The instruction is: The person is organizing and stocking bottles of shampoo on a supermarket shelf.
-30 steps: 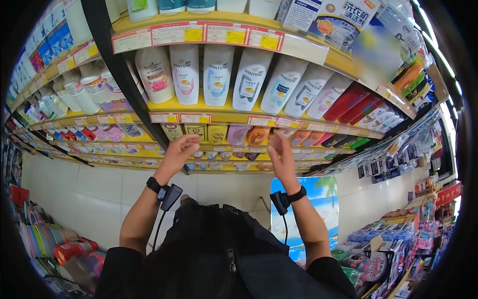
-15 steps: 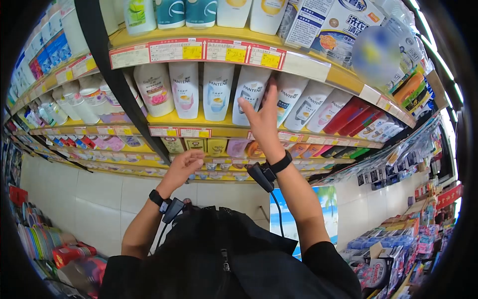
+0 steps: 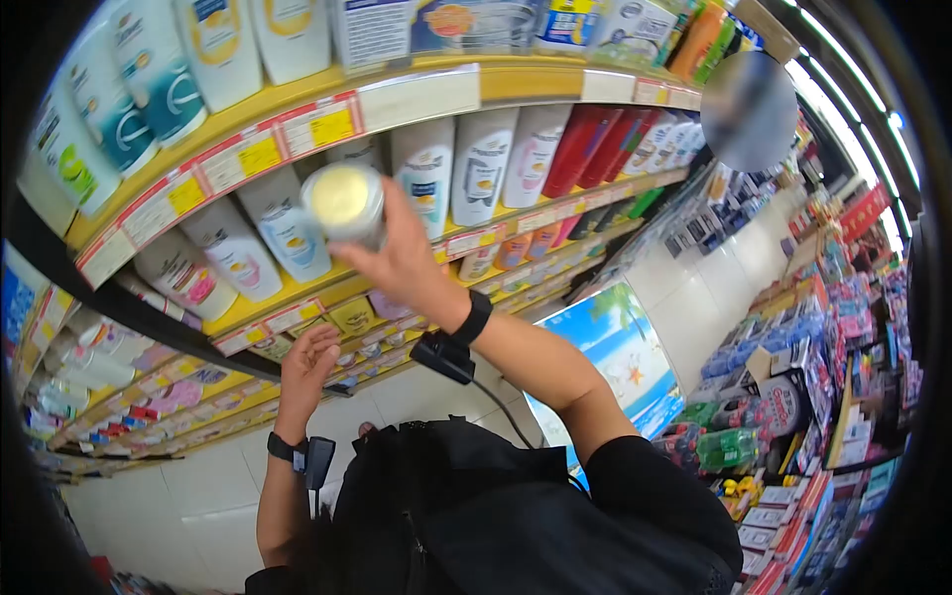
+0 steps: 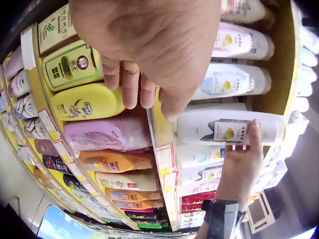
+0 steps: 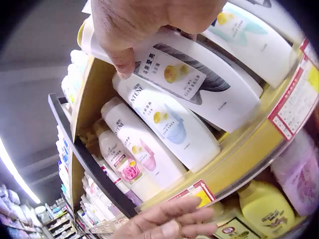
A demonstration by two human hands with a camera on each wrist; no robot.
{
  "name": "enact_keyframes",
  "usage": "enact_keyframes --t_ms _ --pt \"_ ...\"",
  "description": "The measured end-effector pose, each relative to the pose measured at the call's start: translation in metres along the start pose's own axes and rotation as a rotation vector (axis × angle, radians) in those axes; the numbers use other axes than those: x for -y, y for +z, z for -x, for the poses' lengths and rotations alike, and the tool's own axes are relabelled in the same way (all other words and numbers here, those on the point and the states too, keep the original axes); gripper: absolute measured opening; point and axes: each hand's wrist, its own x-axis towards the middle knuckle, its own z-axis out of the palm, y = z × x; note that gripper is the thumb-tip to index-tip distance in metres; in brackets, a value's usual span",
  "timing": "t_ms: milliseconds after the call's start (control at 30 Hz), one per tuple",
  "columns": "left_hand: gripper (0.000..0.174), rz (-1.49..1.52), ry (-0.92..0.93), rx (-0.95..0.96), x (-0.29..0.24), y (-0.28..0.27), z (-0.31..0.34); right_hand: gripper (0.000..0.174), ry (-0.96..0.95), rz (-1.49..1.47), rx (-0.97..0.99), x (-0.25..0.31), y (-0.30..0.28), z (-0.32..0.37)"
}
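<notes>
A white Pantene shampoo bottle [image 5: 199, 82] with a dark hair picture on its label is in my right hand [image 3: 412, 258]. Thumb and fingers grip it near the cap, which points up toward the head camera. In the right wrist view the bottle leans in front of the shelf row, its base over the shelf's front edge. Beside it stand a blue-marked shampoo bottle [image 5: 172, 127] and a pink-marked one [image 5: 144, 149]. My left hand [image 3: 309, 365] hangs lower, holding nothing, its fingers loosely bent before the shelf of yellow and purple bottles [image 4: 87, 102].
Above the row runs another shelf edge [image 3: 416, 99] with price tags. A dark upright post [image 3: 149, 322] divides the shelves at left. Behind on the right stand a beach-printed panel [image 3: 605, 347] and stacked goods with drink bottles [image 3: 729, 449].
My right hand reached up to the shelf, took hold of the shampoo bottle and drew it out toward me. The head view has turned right. My left hand stays low and holds nothing.
</notes>
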Motion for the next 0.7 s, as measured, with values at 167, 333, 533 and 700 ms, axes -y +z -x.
enact_keyframes --t_ms 167,333,533,700 --pt "0.058 -0.115 0.269 -0.182 -0.028 0.042 -0.005 0.068 -0.122 -0.050 0.089 0.034 -0.026 0.036" --pt "0.044 -0.307 0.283 0.053 -0.047 0.068 -0.006 0.074 0.205 -0.240 0.232 0.069 -0.047 0.061" --pt "0.053 -0.163 0.000 0.355 -0.029 0.104 -0.007 0.073 0.454 -0.220 0.319 0.064 -0.109 0.086" --pt "0.055 -0.268 0.106 0.439 -0.012 0.126 -0.011 0.063 0.512 0.087 0.529 0.072 -0.163 0.103"
